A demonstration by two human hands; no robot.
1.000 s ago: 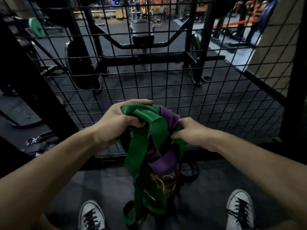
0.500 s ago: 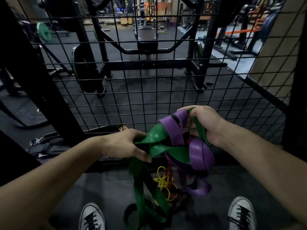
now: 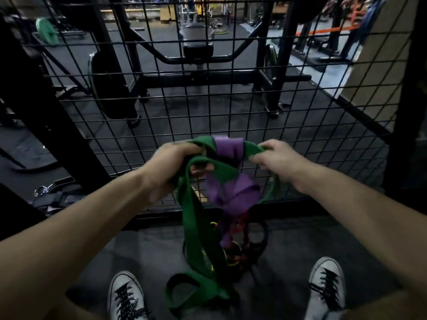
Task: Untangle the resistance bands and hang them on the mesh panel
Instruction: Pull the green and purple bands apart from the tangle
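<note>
Below the hands, two white canvas sneakers (image 3: 126, 296) with black laces stand on the dark rubber floor (image 3: 277, 285), and a tangle of thin coloured bands (image 3: 233, 252) hangs between them. Up from that tangle rises a wide green rubber resistance band (image 3: 198, 227), its top stretch pulled between both hands. The left hand (image 3: 171, 165) curls around it on one side; the right hand (image 3: 275, 160) pinches it on the other, the two held apart. Between them a wide purple rubber band (image 3: 227, 148) wraps over the green one and hangs down. Just beyond the knuckles stands the black wire mesh panel (image 3: 323, 125), with black gym racks (image 3: 201, 77) behind it.
</note>
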